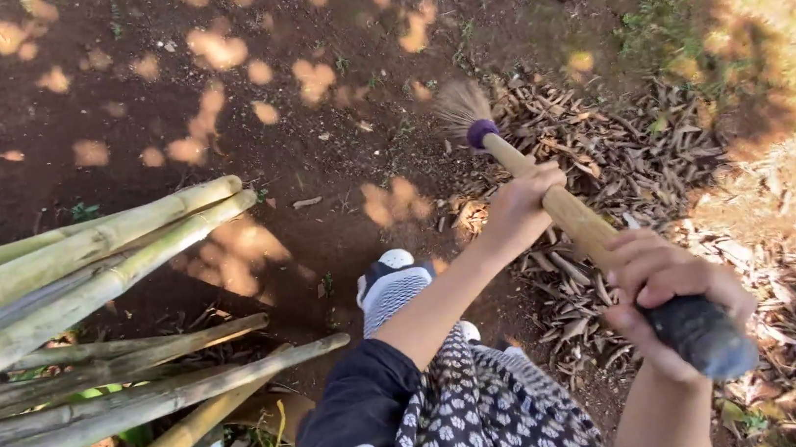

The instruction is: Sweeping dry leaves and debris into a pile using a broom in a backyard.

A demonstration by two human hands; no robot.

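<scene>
While both hands, left hand [518, 209], right hand [670, 295], wrap fingers shut around one broom [569, 207], dry leaves [607, 147] beneath.

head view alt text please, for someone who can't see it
Both hands grip a wooden broom, left hand ahead of right hand, bristles at a pile of dry leaves on bare soil. Bamboo poles lie left.

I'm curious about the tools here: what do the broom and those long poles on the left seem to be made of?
The broom, held by the left hand and right hand, seems to have a bare, pale wooden handle, a dark, possibly rubber end grip, a purple binding and thin, straw-like bristles. The poles look like bamboo: greenish-yellow, smooth, with ringed joints.
</scene>
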